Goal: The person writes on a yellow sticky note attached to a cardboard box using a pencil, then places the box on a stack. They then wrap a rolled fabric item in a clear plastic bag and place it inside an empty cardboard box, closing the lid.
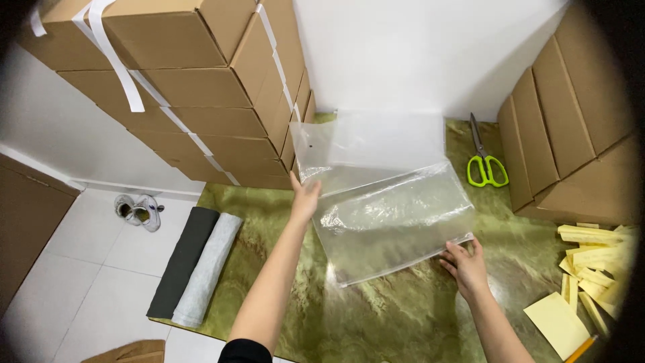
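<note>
1. A clear bag (393,215) is held spread above the green counter (376,316), in the middle of the scene.
2. The left hand (306,199) is seen at the bag's left edge; whether its grip is closed cannot be told.
3. The right hand (465,263) is pinched on the near right corner.
4. The bag is best kept taut and level, well apart from the scissors (485,161).
</note>
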